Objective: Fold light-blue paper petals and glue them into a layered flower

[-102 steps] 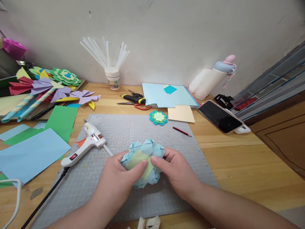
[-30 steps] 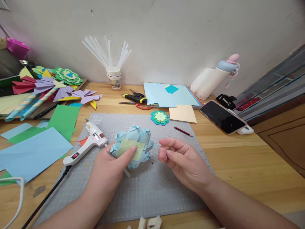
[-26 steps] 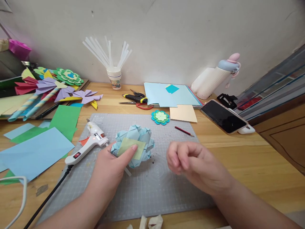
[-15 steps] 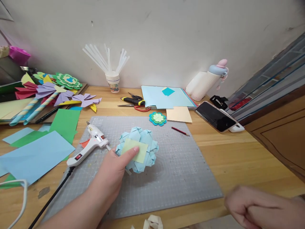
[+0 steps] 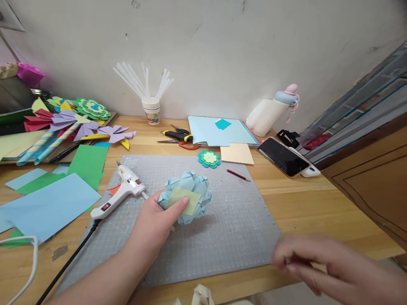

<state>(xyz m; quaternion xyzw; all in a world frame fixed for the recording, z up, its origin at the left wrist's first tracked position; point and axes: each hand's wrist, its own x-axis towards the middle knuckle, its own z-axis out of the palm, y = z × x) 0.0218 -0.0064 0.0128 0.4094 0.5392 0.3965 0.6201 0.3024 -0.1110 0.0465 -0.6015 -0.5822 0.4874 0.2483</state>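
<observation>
My left hand is closed around a light blue folded paper flower, holding it above the grey cutting mat. Under the thumb, a pale green paper square lies against the flower's face. A thin white piece pokes out below the hand. My right hand is at the lower right, past the mat's corner, slightly blurred. Its fingers are curled together, and whatever they may hold is hidden. Left of the flower, a white hot glue gun rests on the mat.
Green and blue paper sheets spread at the left, below paper flowers. A cup of white sticks, pliers and scissors, a layered flower, a pencil, a phone and a bottle stand or lie around.
My right hand has moved left toward the mat's near right corner. The flower in my left hand has tilted and shifted slightly right.
</observation>
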